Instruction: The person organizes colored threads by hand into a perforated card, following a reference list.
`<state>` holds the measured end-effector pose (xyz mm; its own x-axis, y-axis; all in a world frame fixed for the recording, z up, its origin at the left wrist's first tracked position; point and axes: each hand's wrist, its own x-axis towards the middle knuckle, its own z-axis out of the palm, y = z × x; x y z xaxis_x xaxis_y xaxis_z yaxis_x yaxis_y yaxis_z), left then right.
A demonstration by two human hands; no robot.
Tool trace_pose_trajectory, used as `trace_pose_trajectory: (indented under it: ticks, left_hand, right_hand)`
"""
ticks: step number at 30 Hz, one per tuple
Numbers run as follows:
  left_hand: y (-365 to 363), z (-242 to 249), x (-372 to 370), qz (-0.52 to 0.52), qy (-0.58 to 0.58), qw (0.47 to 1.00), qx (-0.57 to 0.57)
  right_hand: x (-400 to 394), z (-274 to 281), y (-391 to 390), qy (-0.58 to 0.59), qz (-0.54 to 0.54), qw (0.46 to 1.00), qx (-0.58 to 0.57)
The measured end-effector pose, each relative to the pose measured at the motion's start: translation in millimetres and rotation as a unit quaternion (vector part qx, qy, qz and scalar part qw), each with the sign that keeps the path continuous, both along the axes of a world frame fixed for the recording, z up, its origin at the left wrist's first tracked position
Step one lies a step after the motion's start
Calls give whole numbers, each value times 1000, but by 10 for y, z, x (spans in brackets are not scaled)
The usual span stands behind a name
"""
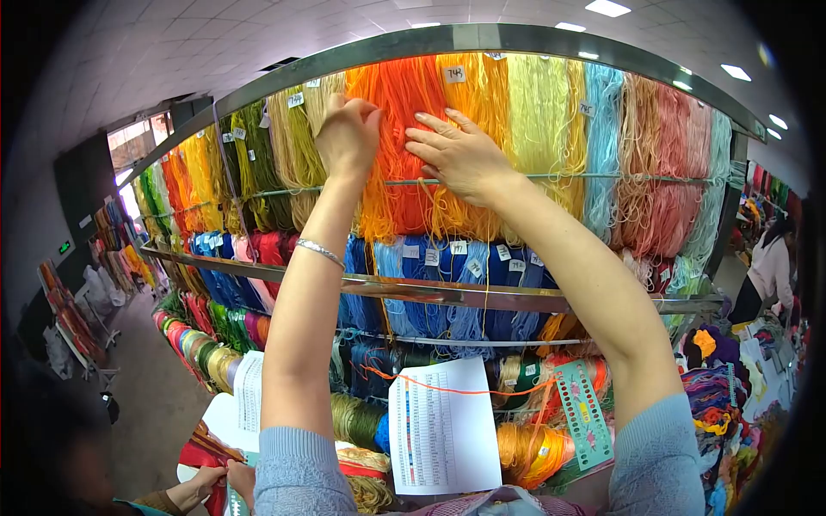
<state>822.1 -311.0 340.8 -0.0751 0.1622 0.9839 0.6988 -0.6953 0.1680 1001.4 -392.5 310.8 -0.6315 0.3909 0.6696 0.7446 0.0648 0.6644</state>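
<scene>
Long hanks of red-orange embroidery thread hang from the top rail, with lighter orange hanks beside them. My left hand is raised at their left edge, fingers curled together; whatever they pinch, if anything, is hidden. A silver bangle circles my left wrist. My right hand lies against the orange strands with its fingers apart. A paper tag marked 743 hangs just above it. Lower down, a loose orange strand runs across a printed chart to a green card.
A metal bar crosses the rack in front of blue hanks. Spools of thread line the bottom. At lower left another person's hands hold red thread. A person in white is at far right, near piled hanks.
</scene>
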Motion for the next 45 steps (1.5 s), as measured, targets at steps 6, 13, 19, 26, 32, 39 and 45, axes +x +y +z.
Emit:
trace_pose_trajectory:
  ticks: [6, 13, 19, 26, 32, 39, 45]
  left_hand:
    - [137, -84, -77, -261, -58, 963, -34]
    - [-183, -254, -205, -400, -70, 905, -125]
    - [-226, -285, -183, -482, -68, 865, -123]
    - [-345, -395, -271, -407, -26, 906, -117]
    - [-1169, -750, -108, -520, 128, 844, -35]
    - [-1876, -1996, 124, -405, 349, 833, -142]
    - [-2166, -2912, 130, -462, 177, 689, -529]
  right_hand:
    - [-2, 2, -11, 9, 9, 1000, -12]
    - [-119, 120, -114, 206, 149, 959, -124]
    - [-583, 589, 18, 493, 295, 799, -178]
    - [-666, 589, 277, 563, 496, 613, -248]
    - [-410, -246, -1227, 464, 444, 663, -385]
    - [814, -1652, -3647, 729, 80, 646, -212]
    - [3251, -2139, -5800, 581, -381, 702, 158]
